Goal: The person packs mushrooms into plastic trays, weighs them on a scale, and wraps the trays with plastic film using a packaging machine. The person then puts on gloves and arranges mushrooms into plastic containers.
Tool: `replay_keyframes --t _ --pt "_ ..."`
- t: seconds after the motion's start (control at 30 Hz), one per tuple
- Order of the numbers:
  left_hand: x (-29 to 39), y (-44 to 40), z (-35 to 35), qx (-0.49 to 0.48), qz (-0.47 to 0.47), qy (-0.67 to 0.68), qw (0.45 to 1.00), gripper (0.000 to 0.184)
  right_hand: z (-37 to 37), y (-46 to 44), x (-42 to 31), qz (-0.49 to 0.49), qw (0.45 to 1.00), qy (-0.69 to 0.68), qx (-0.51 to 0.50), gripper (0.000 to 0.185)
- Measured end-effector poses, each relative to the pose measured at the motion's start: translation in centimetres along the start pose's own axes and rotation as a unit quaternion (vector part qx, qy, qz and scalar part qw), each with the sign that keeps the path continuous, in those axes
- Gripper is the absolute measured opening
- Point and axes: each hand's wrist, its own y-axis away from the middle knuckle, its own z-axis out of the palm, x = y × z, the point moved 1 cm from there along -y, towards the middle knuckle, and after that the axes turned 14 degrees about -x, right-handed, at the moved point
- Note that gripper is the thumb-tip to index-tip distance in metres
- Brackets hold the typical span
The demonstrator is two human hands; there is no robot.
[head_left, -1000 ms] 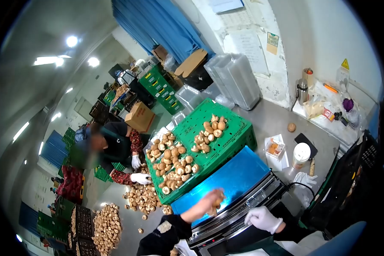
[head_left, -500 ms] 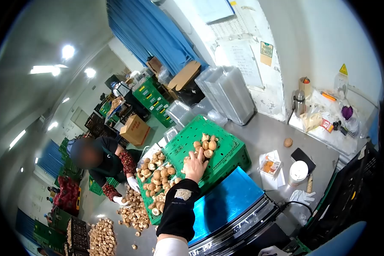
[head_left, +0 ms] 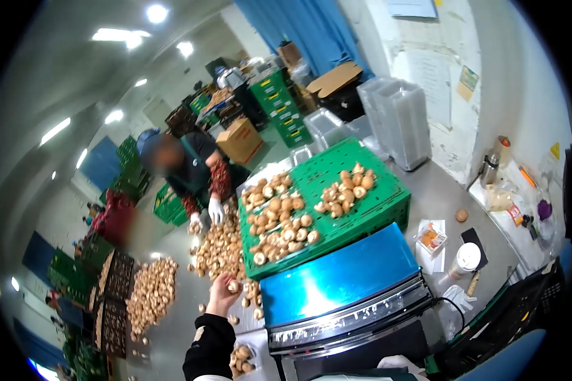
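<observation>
At lower centre, bare left hand (head_left: 221, 298) grips pale-brown rounded mushroom (head_left: 234, 286); apparently single-piece handling, next needing gentle hold. Bottom edge: white-gloved right hand (head_left: 396, 362), grip unclear.

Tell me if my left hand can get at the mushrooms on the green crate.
Probably yes: your left hand is near a corner of the green crate, and nothing visible blocks the way to the mushrooms on top, though the held mushroom may limit its grip.
</observation>
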Motion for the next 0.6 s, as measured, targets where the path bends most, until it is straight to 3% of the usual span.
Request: replay_keyframes --t 0.07,0.1,0.13,0.17,0.2,0.23,0.27,0.33,0.37,0.43,0.47,0.5,0.53,0.6 --pt "1.1 1.1 -7.4 0.047 0.018 0.076 0.996 0.009 -0.1 -0.7 0.6 -0.010 1.000 0.007 -0.022 0.014" --pt "1.6 2.2 -9.0 0.065 0.018 0.092 0.993 0.008 0.1 -1.4 -0.5 0.096 0.985 0.143 -0.005 0.020" --pt "2.0 2.7 -11.4 0.079 0.025 0.082 0.993 0.007 -0.2 -1.6 0.9 0.072 0.987 0.142 -0.021 0.020" --pt "2.4 0.3 -19.9 -0.055 0.082 -0.258 0.961 0.010 0.6 -1.6 -1.2 0.051 0.982 0.182 -0.031 0.024" --pt "1.1 5.9 -12.7 -0.002 0.192 -0.553 0.811 0.014 0.7 -2.0 -0.4 0.021 0.980 0.196 -0.040 0.028" --pt "1.6 5.3 -15.1 -0.004 0.216 -0.526 0.823 0.019 0.8 -2.3 -0.4 -0.021 0.965 0.258 -0.047 0.029" --pt "2.1 4.7 -17.2 -0.006 0.241 -0.499 0.833 0.031 1.8 -2.0 -1.5 0.025 0.964 0.266 -0.009 0.027" --pt "4.2 2.2 -21.8 0.043 0.198 -0.513 0.834 0.047 3.6 -0.9 -4.3 0.100 0.942 0.312 0.067 0.023" --pt "5.3 0.3 -24.4 0.074 0.181 -0.367 0.910 0.057 3.8 -0.4 -4.6 0.154 0.931 0.323 0.073 0.024" --pt "7.9 -3.2 -27.2 0.083 0.154 -0.100 0.980 0.063 4.0 1.0 -4.9 0.227 0.907 0.346 0.072 0.024" --pt "8.5 -3.9 -27.0 0.058 0.151 0.013 0.987 0.059 3.9 1.8 -5.4 0.248 0.896 0.362 0.068 0.025" --pt "5.7 -0.6 -19.7 0.134 0.136 0.016 0.981 0.049 4.0 2.7 -7.1 0.295 0.883 0.354 0.087 0.025" --pt "4.7 0.1 -18.4 0.031 0.049 0.029 0.998 0.051 3.9 3.6 -8.1 0.303 0.885 0.328 0.135 0.024" --pt "1.2 2.8 -13.0 0.020 0.064 -0.011 0.998 0.046 1.6 4.5 -6.5 0.258 0.805 0.448 0.291 0.021"
